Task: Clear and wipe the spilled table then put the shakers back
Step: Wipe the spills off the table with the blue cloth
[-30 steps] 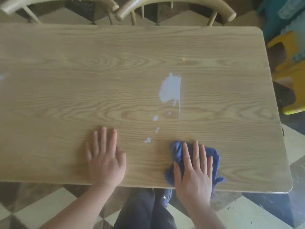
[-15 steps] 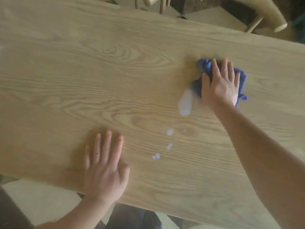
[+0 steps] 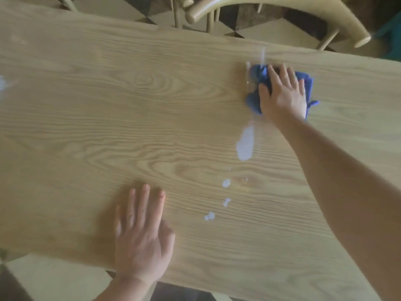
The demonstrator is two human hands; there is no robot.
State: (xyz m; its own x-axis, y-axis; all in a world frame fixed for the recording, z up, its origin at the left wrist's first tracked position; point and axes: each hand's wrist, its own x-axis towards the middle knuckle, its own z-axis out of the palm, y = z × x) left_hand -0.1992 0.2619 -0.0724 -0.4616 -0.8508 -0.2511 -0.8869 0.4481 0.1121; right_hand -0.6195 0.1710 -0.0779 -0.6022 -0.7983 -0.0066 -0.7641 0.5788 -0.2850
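A white liquid spill (image 3: 245,146) lies on the wooden table (image 3: 130,109), with smaller white drops (image 3: 226,183) trailing toward the near edge. My right hand (image 3: 283,93) presses flat on a crumpled blue cloth (image 3: 257,92) beyond the spill, near the table's far edge. A thin wet streak shows just past the cloth. My left hand (image 3: 142,237) rests flat on the table by the near edge, fingers apart, holding nothing. No shakers are in view.
Two pale wooden chairs (image 3: 282,9) stand behind the far edge of the table. A faint white smear (image 3: 2,83) shows at the left border. Patterned floor tiles (image 3: 54,281) show below the near edge.
My right hand has pushed the blue cloth from the near edge up across the large spill to the far side, shrinking the spill. My left hand stayed flat in place.
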